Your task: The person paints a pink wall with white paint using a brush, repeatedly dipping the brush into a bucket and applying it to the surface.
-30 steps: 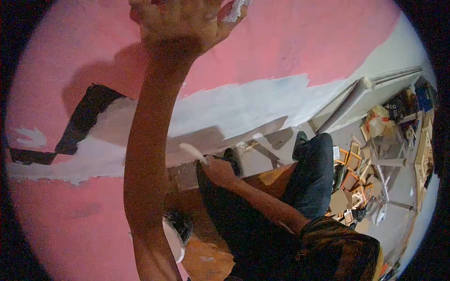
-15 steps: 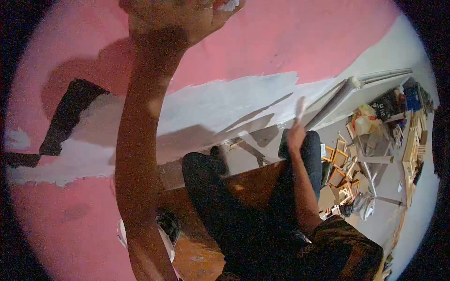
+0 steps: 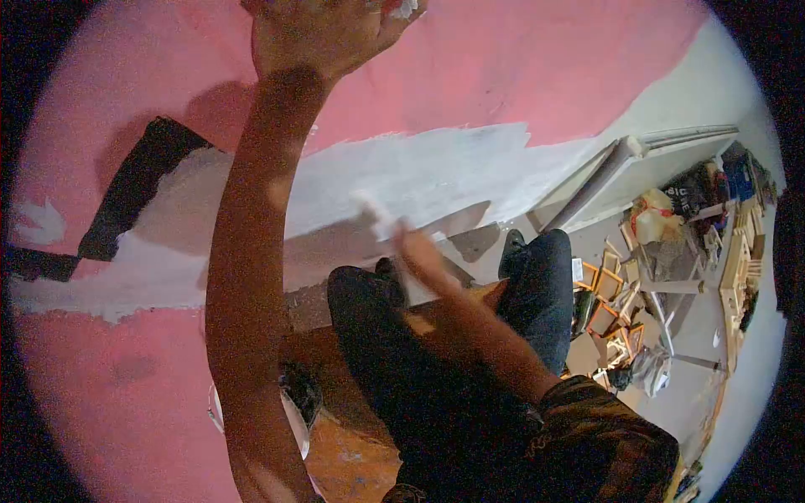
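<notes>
Pink wall (image 3: 470, 67), pale band from 9 to 2 o'clock. Left arm (image 3: 251, 251) rises at 7–11, hiding part of bucket (image 3: 295, 426) at 7. Legs (image 3: 537, 293) below centre. Panel (image 3: 683, 159) at 2–3, frames (image 3: 616, 310) heaped at 3–4; bare wall between left arm and panel. Left hand (image 3: 323, 38), 11: white stuff at thumb; fingers cut off, grip can't tell. Right hand (image 3: 415, 247), centre, blurred, closed on pale tool (image 3: 371, 211) pointing to 11.

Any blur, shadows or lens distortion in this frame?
Head view: right hand and its pale tool motion-blurred; shadows across the painted wall; fisheye curvature with black corners; grain in dark areas; left hand cropped at the top.
</notes>
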Available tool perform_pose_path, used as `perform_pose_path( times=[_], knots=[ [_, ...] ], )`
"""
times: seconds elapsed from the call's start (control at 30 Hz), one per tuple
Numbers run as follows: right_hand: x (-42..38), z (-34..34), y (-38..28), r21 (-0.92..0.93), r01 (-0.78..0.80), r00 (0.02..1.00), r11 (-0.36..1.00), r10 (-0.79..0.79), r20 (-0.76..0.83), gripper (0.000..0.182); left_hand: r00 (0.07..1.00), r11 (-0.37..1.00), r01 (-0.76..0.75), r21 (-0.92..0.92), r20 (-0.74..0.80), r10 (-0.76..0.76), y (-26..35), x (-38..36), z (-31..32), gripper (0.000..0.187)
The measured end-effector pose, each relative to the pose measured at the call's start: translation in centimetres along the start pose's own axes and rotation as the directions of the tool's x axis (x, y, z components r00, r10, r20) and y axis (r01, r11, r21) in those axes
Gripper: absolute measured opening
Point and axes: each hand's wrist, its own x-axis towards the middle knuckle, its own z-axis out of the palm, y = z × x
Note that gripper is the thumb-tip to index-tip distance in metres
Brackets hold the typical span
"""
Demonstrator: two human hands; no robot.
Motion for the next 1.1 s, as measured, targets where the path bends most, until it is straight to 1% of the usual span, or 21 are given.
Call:
perform_pose_path(
  times=[0.03,0.07,0.1,0.13,0.17,0.2,0.23,0.33,0.4,0.47,0.57,0.6,0.63,0.7,0.77,0.83,0.9,0.93,0.97,1.03,1.1],
  knots=[
    [0.6,-2.8,3.0,-0.126,-0.104,0.994,0.987,0.109,0.030,0.023,1.000,1.000,0.012,0.002,-0.005,-0.012,0.1,0.0,0.1,0.037],
    [-0.5,-0.5,9.4,-0.200,0.004,0.974,0.980,-0.050,-0.223,0.019,1.000,1.000,0.024,0.008,-0.008,-0.024,0.1,-0.2,0.0,0.037],
    [-1.2,-1.4,13.4,-0.303,-0.200,0.972,0.932,0.148,-0.184,0.018,0.999,1.000,0.012,0.001,-0.052,-0.012,0.0,-0.2,0.3,0.036],
    [-2.3,-4.2,14.5,-0.273,-0.362,0.924,0.891,0.305,-0.231,0.018,0.996,1.000,0.004,0.000,-0.090,-0.004,-0.1,-0.2,0.9,0.036],
    [-3.2,-1.5,22.5,-0.427,-0.404,0.885,0.809,0.227,-0.407,0.020,0.995,1.000,0.009,0.000,-0.102,-0.009,-0.1,-0.4,0.9,0.036],
    [-4.8,-4.3,23.8,-0.122,-0.522,0.755,0.844,0.391,-0.527,0.023,0.993,1.000,0.013,-0.001,-0.114,-0.013,0.0,-0.6,1.0,0.036],
    [-5.8,-6.7,23.9,0.209,-0.566,0.585,0.798,0.567,-0.579,0.026,0.993,1.000,0.022,-0.007,-0.112,-0.023,0.1,-0.5,0.9,0.036],
    [-6.3,-8.1,23.9,0.177,-0.511,0.591,0.841,0.493,-0.638,0.030,0.998,0.997,-0.026,0.079,0.057,0.021,-0.1,0.2,-0.8,0.037],
    [-4.3,-4.5,22.9,0.018,-0.360,0.747,0.933,0.300,-0.593,0.026,0.995,0.995,-0.032,0.092,0.100,0.023,-0.1,0.2,-1.1,0.039],
    [-1.8,-0.5,14.5,-0.080,-0.292,0.920,0.953,0.257,-0.297,0.018,1.000,1.000,0.002,0.025,-0.001,-0.002,0.1,0.0,-0.1,0.041],
    [0.1,3.1,-0.8,0.204,-0.455,0.890,0.867,0.450,0.072,0.028,0.999,0.999,-0.021,0.026,-0.032,0.022,-0.2,-0.1,0.3,0.043],
    [-0.6,3.7,-3.4,0.163,-0.244,0.969,0.956,0.236,0.066,0.028,1.000,1.000,-0.019,0.020,-0.013,0.020,-0.2,0.1,0.2,0.043],
    [-1.7,4.3,-4.7,0.120,-0.018,0.997,0.993,0.009,0.074,0.029,1.000,1.000,-0.016,0.016,0.011,0.015,-0.2,0.1,-0.1,0.043],
    [-2.0,8.6,-3.2,-0.051,0.171,0.983,0.984,-0.167,0.074,0.029,1.000,1.000,-0.016,-0.002,0.024,0.016,0.1,-0.1,-0.2,0.043],
    [-1.7,8.1,-2.2,-0.134,0.188,0.982,0.973,-0.191,-0.010,0.029,1.000,1.000,-0.021,-0.014,-0.019,0.021,-0.1,0.0,0.1,0.043],
    [-1.2,3.3,4.3,-0.081,0.072,0.979,0.994,-0.086,-0.185,0.027,0.999,0.999,-0.032,0.011,-0.029,0.032,-0.3,0.0,0.0,0.044],
    [-0.7,-4.5,10.9,0.011,-0.168,0.983,0.986,0.169,-0.071,0.029,0.999,0.999,-0.030,0.018,-0.022,0.030,-0.1,0.2,0.1,0.043],
    [-1.0,-5.4,13.1,0.043,-0.316,0.932,0.948,0.319,-0.171,0.028,1.000,1.000,-0.024,0.017,-0.005,0.024,0.0,0.3,-0.1,0.043],
    [-2.0,-6.1,15.0,-0.011,-0.416,0.875,0.909,0.397,-0.278,0.026,1.000,1.000,-0.014,0.023,0.019,0.014,0.0,0.2,-0.3,0.043],
    [-3.4,-5.1,24.0,-0.057,-0.440,0.813,0.896,0.371,-0.448,0.025,0.999,1.000,-0.021,0.015,-0.028,0.021,-0.1,-0.1,0.0,0.044],
    [-6.1,-9.1,27.2,-0.040,-0.449,0.783,0.893,0.371,-0.500,0.024,0.999,1.000,-0.016,0.010,-0.045,0.016,-0.1,0.0,0.2,0.044]
  ],
)
